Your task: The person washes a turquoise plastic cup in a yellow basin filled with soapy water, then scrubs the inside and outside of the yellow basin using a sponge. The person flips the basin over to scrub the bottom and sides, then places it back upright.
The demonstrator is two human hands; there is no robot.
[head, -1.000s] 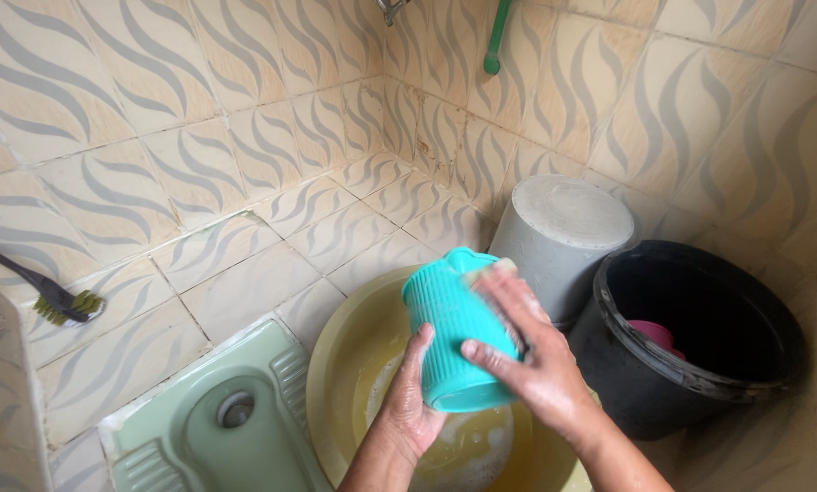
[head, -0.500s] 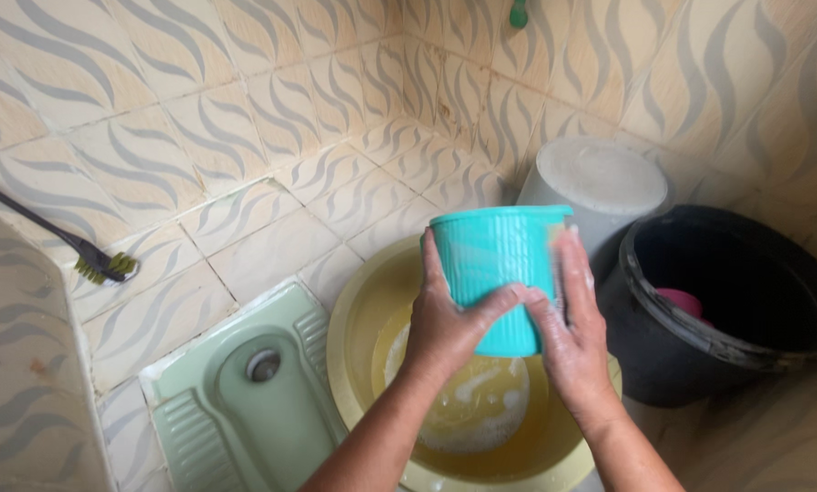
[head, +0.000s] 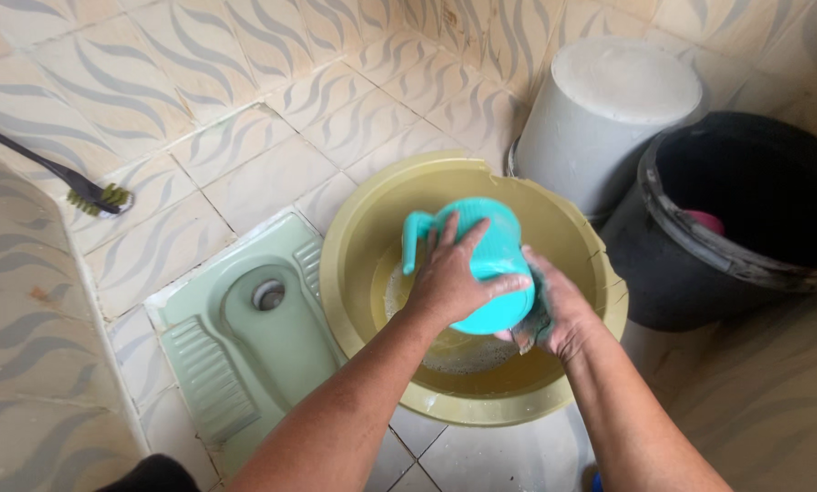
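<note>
Over the middle of the yellow basin (head: pixel 372 205) on the tiled floor (head: pixel 245 173), the teal ribbed jug (head: pixel 486 264) is held tilted, its long axis running from the handle at upper left to the base at lower right. The left hand (head: pixel 454 278) lies across its side, fingers spread and gripping. The right hand (head: pixel 554 314) sits at the base end, closed on what looks like a scrub pad, pressed to the jug. Soapy water lies beneath. A black bucket (head: pixel 691 255) stands just right of the basin
</note>
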